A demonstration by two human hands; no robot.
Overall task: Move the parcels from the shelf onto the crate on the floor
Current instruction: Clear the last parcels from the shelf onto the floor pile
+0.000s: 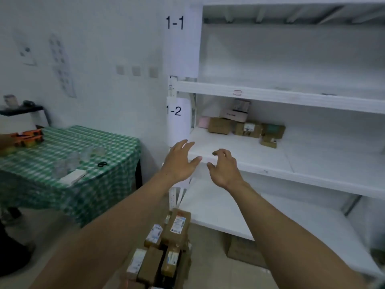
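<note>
Both hands go toward the 1-2 shelf (229,149) holding nothing; the left hand (179,161) has its grip released, fingers spread over the shelf's front edge; the right hand (224,166), just beside it, curls loosely on nothing, seemingly shaped for a box; the parcels (245,127) sit at the back of that shelf, well beyond the fingertips, so a deeper reach looks needed; below the shelf's front a pile (176,226) of boxes largely hides the crate.

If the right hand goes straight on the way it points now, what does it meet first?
Probably the brown parcel at the back-left of the shelf; the right hand has only bare board ahead before it, though depth is hard to judge.
</note>
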